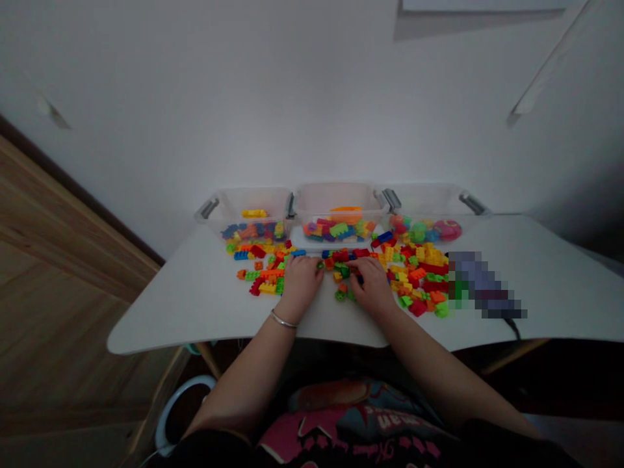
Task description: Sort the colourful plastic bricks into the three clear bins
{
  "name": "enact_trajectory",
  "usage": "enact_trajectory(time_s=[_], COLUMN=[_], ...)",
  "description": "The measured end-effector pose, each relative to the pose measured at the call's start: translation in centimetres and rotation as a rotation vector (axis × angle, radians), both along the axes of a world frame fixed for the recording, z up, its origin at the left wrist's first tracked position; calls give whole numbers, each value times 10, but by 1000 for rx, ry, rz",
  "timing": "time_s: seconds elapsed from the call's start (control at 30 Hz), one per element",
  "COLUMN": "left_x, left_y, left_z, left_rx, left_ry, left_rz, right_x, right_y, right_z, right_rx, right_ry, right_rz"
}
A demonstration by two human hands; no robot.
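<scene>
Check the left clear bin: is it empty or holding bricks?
Holding bricks: the left clear plastic bin shows blue, orange and yellow bricks inside it, visible through its wall.

Behind the left fingers [299, 262] and right fingers [365, 265], a hand can pass over the smooth white counter [326, 322]. Small, bright plastic bricks [414, 276] block the way on both sides. Past the fingers, three see-through plastic bins [338, 208] stand in a row.

Silver bangle [283, 319], pink-printed dark T-shirt [351, 422]
</scene>
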State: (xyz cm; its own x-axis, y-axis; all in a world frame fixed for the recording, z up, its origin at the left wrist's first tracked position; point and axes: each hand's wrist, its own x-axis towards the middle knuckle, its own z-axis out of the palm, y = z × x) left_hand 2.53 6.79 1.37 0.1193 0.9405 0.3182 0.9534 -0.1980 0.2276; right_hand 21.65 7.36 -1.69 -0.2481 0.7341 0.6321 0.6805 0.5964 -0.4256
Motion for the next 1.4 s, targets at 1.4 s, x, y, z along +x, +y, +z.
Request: enact_trajectory(time_s=[1.4], left_x=[-61], left_y=[40], left_z=[75], left_rx=[380], left_ry=[-97], left_rz=[309], right_x=[1], right_y=[0], right_z=[1], right_rx=[-17], right_ry=[72], right_rz=[26])
